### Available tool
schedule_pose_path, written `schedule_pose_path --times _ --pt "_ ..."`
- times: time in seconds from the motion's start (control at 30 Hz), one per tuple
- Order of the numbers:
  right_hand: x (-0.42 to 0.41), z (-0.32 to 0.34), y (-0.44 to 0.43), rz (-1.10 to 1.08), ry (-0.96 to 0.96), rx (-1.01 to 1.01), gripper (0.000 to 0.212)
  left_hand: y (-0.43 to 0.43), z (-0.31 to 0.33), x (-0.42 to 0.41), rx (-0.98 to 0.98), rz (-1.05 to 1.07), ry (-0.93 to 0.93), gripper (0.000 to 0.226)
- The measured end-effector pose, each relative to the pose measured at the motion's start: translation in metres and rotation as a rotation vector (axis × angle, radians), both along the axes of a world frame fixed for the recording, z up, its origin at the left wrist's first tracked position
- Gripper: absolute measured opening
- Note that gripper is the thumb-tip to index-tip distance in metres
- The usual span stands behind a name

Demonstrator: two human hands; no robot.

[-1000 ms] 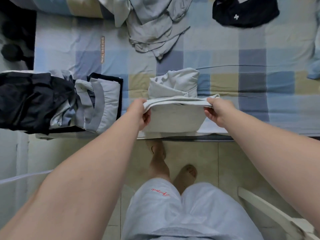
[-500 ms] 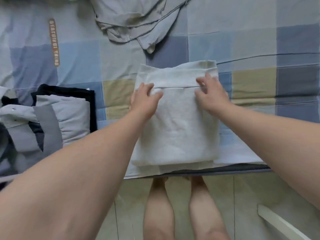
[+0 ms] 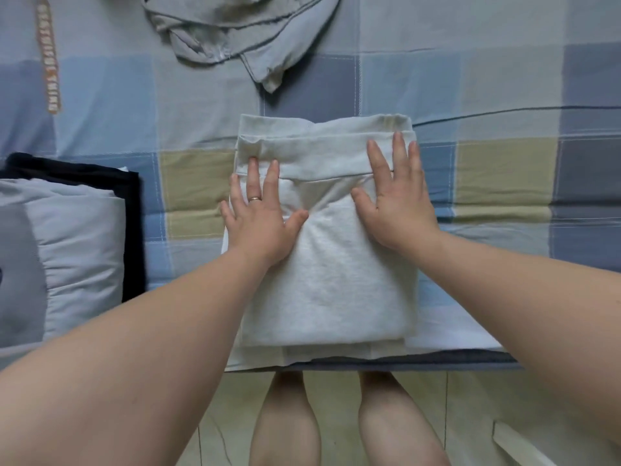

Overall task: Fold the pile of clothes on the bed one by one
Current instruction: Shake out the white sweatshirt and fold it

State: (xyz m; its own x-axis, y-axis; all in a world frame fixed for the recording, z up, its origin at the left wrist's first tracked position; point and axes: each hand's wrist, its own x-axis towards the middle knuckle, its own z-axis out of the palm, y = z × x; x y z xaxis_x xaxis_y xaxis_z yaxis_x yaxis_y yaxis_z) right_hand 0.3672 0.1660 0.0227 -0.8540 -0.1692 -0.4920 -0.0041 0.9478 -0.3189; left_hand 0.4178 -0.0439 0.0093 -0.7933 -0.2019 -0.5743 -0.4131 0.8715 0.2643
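A folded white garment lies flat on the checked bedsheet near the bed's front edge. My left hand presses on its left side with fingers spread and straight; a ring sits on one finger. My right hand lies flat on its upper right part, fingertips near the top fold. A crumpled grey garment lies unfolded at the far side of the bed.
A stack of folded clothes, pale grey on top with a black piece beneath, sits at the left. The bed edge runs just past the white garment. Below are tiled floor, my legs and a white object at bottom right.
Both hands gripped the garment's near edge, carried it over toward the far side, then let go. Now they lie flat on the folded piece. The camera has come closer.
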Motion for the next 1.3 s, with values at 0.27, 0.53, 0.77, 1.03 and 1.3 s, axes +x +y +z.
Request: schedule_pose_path --times 0.27,0.53,0.77,1.03,1.3 --pt "0.014 0.01 0.037 -0.837 -0.454 -0.462 0.098 -0.018 0.023 0.009 0.261 0.702 -0.036 0.104" --pt "0.011 0.012 0.043 -0.948 -0.643 -0.698 0.082 -0.034 0.029 0.002 0.53 0.927 -0.153 0.082" --pt "-0.013 0.107 0.042 -0.929 -0.51 -0.677 0.054 -0.042 0.128 -0.018 0.692 0.911 -0.14 0.102" --pt "-0.088 0.203 0.025 -0.763 -0.196 -0.965 0.065 -0.045 0.227 -0.104 0.839 0.755 0.297 0.038" --pt "-0.02 0.094 0.032 -0.755 -0.29 -0.776 0.044 -0.039 0.119 -0.028 0.588 0.775 0.016 0.07"
